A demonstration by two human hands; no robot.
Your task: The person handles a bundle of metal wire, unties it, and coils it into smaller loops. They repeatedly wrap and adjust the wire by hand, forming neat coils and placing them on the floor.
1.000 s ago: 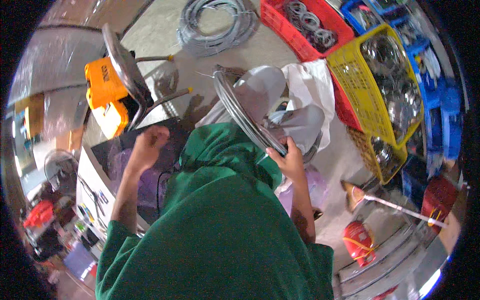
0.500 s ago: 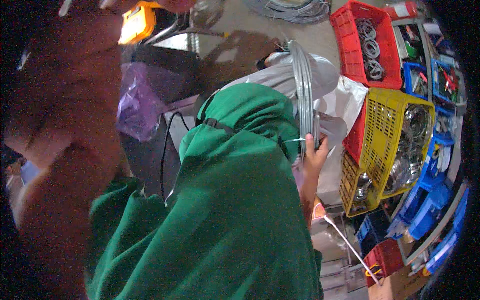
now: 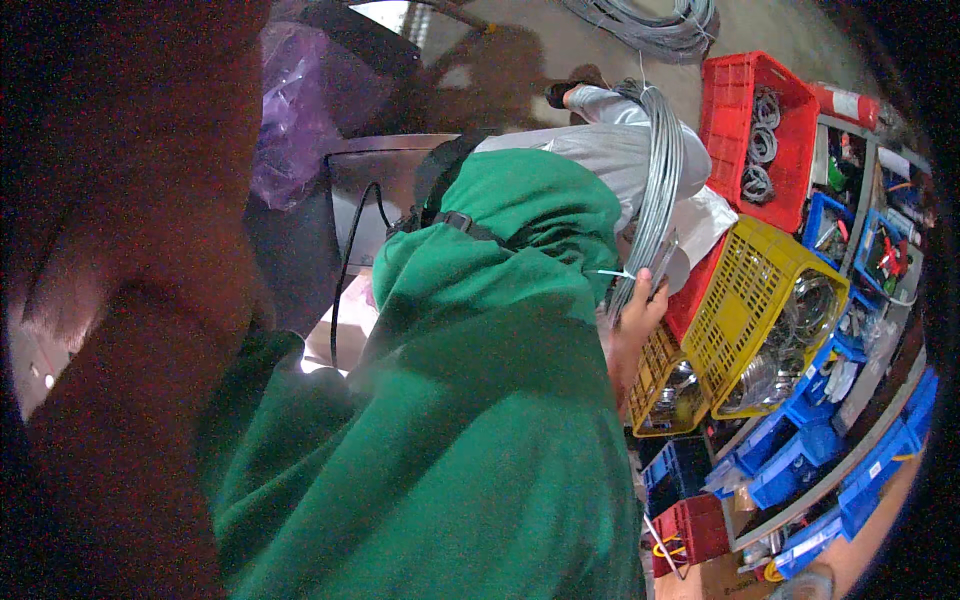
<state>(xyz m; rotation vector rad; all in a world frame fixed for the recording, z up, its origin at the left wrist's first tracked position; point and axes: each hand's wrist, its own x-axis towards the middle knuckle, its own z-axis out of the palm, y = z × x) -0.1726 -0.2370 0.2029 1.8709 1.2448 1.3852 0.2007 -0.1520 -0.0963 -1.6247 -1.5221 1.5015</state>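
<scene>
My right hand (image 3: 637, 318) sticks out past the edge of my green hooded top (image 3: 470, 400) and grips a large coil of grey wire (image 3: 657, 185). The coil stands edge-on and reaches up toward a red crate. A pale cable tie (image 3: 610, 273) pokes out of the coil just above my fingers. My left hand (image 3: 120, 300) is raised very close to the camera. It is a dark reddish blur over the whole left side, and its fingers cannot be made out.
Right of the coil stand a red crate (image 3: 722, 120) holding wire rings, two yellow crates (image 3: 745, 285) of shiny metal parts, and shelves with blue bins (image 3: 800, 465). A purple bag (image 3: 290, 110) lies at upper left, and a grey cable bundle (image 3: 650, 25) at the top. A grey trouser leg (image 3: 610, 150) ends in a dark shoe.
The view has swung right toward the crates. My left hand has come up to the lens and now covers the left side. The coil stays in my right hand and has turned edge-on.
</scene>
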